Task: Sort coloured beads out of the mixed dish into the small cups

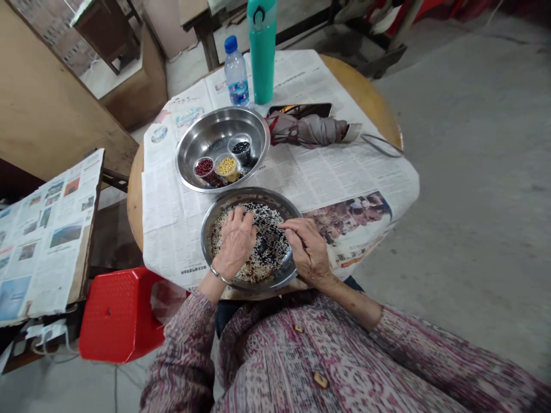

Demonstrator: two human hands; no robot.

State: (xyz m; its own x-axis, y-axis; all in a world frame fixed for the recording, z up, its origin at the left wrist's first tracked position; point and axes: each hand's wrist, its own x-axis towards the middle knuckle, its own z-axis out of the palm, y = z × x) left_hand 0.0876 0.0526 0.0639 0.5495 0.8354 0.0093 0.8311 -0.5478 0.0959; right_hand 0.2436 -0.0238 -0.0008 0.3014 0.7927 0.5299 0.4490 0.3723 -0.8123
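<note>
A steel bowl [207, 252] close to my body holds mixed grains and beans [267, 229], black, whitish, yellow and reddish. Over its left side, my left hand [238, 238] is closed, fingers bent down at the grains, their tips hidden. My right hand [307, 249] is at the right rim, thumb and forefinger pinched together above the mix; anything between them is too small to name. Just behind stands a larger steel basin [189, 137]. Inside it are clear cups of red beans [204, 167], yellow beans [227, 166] and black beans [241, 148].
Newspaper [172, 229] covers the round table [365, 86]. Toward the back are a water bottle [236, 74], a teal flask [262, 57], a phone [318, 109] and a folded umbrella [305, 129]. A red stool [112, 315] stands at left beside another newspaper-covered table [47, 229].
</note>
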